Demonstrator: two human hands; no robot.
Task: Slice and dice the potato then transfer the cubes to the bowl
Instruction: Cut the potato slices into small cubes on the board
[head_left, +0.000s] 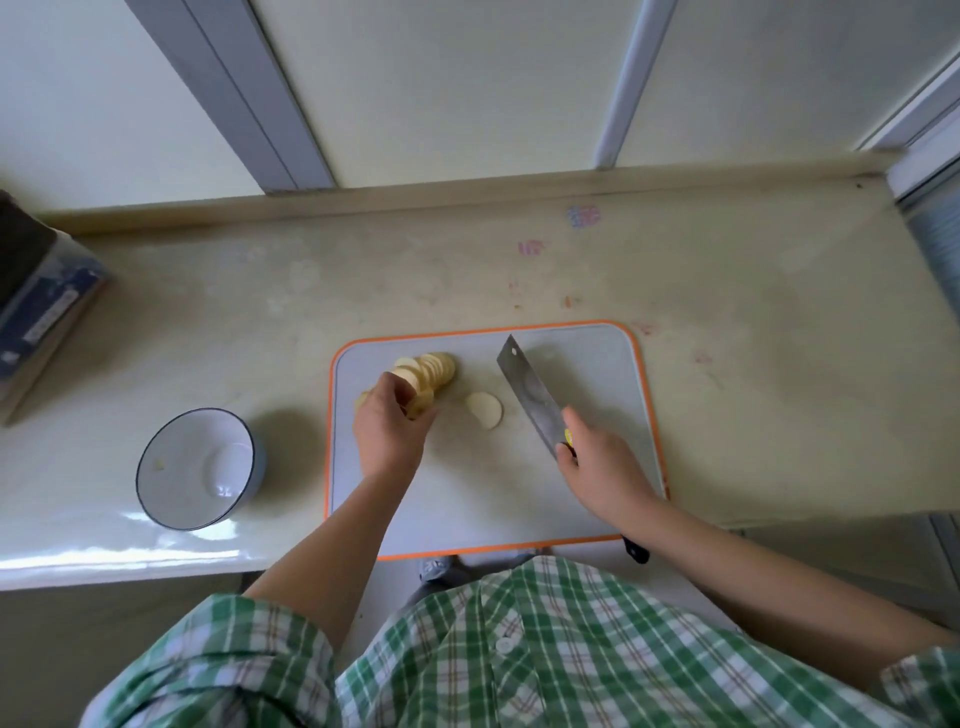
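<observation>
A grey cutting board with an orange rim (597, 358) lies on the counter in front of me. On its left part a row of pale potato slices (434, 371) leans together. My left hand (389, 431) pinches the near end of that row. One round slice (484, 410) lies flat by itself in the middle of the board. My right hand (597, 467) holds a cleaver (530, 395) by its handle, the blade flat and pointing away to the upper left, just right of the single slice. A white bowl (195, 467) stands left of the board.
A dark blue box (36, 317) sits at the counter's far left. The counter's back ledge (467, 197) runs under a window frame. The counter's front edge (104, 566) is close to my body, and my green checked shirt fills the bottom of the view.
</observation>
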